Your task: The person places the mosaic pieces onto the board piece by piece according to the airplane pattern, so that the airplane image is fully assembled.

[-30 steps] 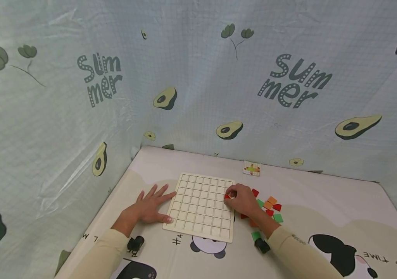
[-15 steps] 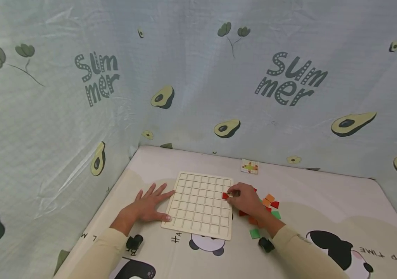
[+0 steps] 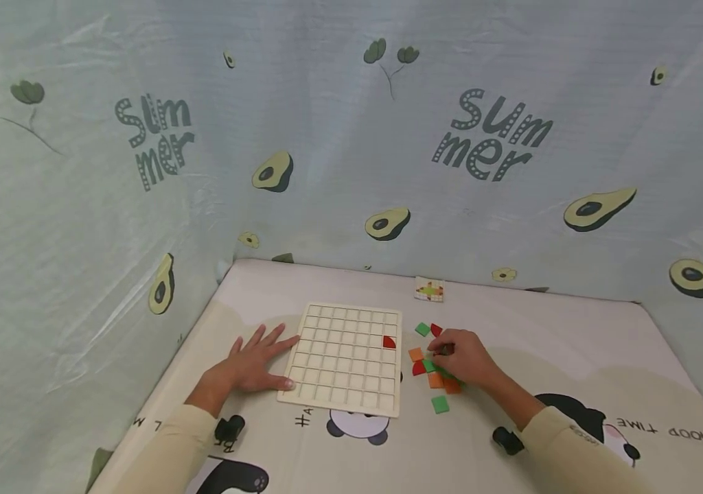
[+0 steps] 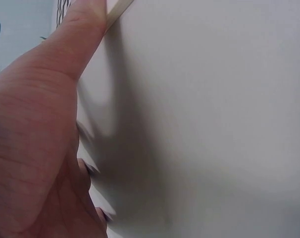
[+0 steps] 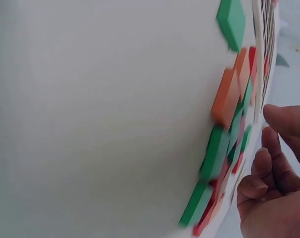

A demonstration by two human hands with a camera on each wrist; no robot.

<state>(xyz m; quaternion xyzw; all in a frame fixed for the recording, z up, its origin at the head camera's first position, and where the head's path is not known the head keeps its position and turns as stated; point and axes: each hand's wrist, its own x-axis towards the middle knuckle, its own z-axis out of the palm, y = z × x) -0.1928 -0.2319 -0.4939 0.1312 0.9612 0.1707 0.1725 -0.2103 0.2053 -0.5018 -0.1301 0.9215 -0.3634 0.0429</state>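
Two bare hands attend to a square, pale board (image 3: 342, 360), gridded into shallow cells and lying flat on a worktop (image 3: 432, 460). The left hand (image 3: 251, 367) is at the board's left edge, fingers straight and spread, thumb on its near left corner; it probably braces the board against sliding. The right hand (image 3: 465, 357) is over loose tiles (image 3: 435, 380) to the right of the board, fingers bent toward the thumb; whether a tile is pinched there cannot be told. The tiles probably lie on that side for the right hand's easy reach. One red tile (image 3: 389, 342) sits in a cell of the board's rightmost column, toward the far side, where raised lines likely stop it shifting. Beyond the board's far right corner, a small picture card (image 3: 428, 289) seems placed to be seen past the hands; its coloured figure is too small to read in detail.

The board looks like smooth, plain wood with a narrow rim. The tiles are flat and thick-edged, perhaps painted wood: green and orange squares, and red quarter-rounds with one curved side. Some overlap; one green tile (image 3: 440, 405) lies apart, near the board's near right corner. Beyond the board hangs a creased, slightly shiny sheet (image 3: 327, 103) printed with avocados.
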